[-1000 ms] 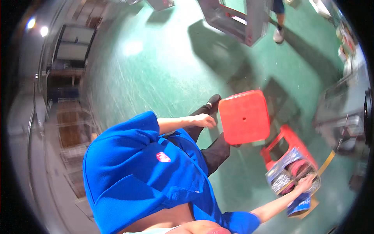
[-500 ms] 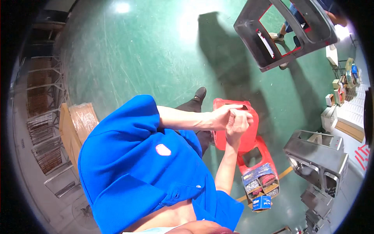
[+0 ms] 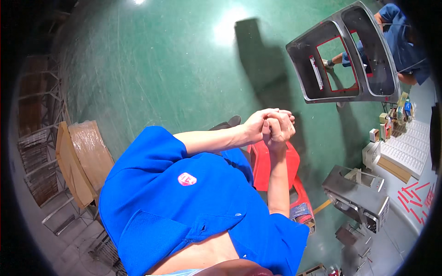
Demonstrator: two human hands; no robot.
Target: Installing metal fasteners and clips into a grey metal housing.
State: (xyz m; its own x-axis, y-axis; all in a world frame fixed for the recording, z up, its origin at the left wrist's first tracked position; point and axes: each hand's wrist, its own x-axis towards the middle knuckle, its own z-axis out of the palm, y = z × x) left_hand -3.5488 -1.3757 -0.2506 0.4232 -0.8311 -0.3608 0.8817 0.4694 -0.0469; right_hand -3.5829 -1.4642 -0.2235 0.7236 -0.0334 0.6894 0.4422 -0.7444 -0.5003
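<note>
Red stool (image 3: pixel 261 168), its near-square seat showing no clear long axis, at 6 o'clock from the two hands. The right hand (image 3: pixel 280 130) is nearer in this view; the left hand (image 3: pixel 256 128) meets it from 9 o'clock. Fingers of both are curled together; whether either grip encloses a small item cannot be told, nor can the gap above the seat. The right forearm (image 3: pixel 278 184) crosses the seat and hides its middle. Just beside, at 5 o'clock, lies a second red plastic piece (image 3: pixel 301 192), with a blue-topped box (image 3: pixel 300 211) upon it, partly hidden by the sleeve. Farther out: a metal housing (image 3: pixel 343 181) between 4 and 5 o'clock, a dark grey frame (image 3: pixel 301 64) between 1 and 2, a co-worker's blue sleeve (image 3: pixel 392 13) at 2, and wrapped cardboard (image 3: pixel 90 149) near 9, well apart.
</note>
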